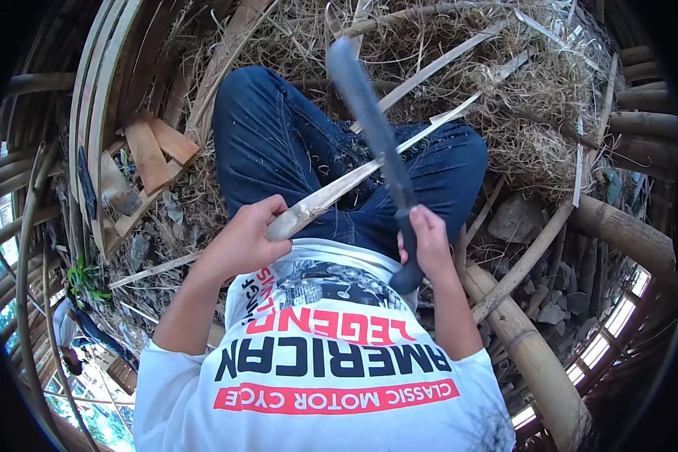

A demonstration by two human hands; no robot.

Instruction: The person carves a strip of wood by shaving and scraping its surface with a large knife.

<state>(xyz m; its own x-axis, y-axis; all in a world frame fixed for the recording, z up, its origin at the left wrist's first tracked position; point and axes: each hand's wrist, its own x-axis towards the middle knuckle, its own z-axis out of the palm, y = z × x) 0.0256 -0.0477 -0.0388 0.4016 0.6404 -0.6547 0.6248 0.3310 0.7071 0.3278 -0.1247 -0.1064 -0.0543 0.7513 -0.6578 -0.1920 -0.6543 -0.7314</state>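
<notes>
My left hand (pixel 252 237) is closed round the thick near end of a pale wooden stick (pixel 331 192). The stick slants up and to the right across my lap, its thin tip past my right knee. My right hand (pixel 428 239) grips the black handle of a machete (pixel 369 113), whose long blade points up and away, slightly blurred. Around its middle the blade crosses over the stick in this view. Small shavings lie on my dark jeans (pixel 260 135).
Dry straw and shavings (pixel 535 113) cover the ground ahead. Wood offcuts (pixel 154 151) and long curved slats (pixel 98 98) lie at left. Thick bamboo poles (pixel 531 354) and rubble (pixel 554 301) are at right. Another person (pixel 68 328) appears at lower left.
</notes>
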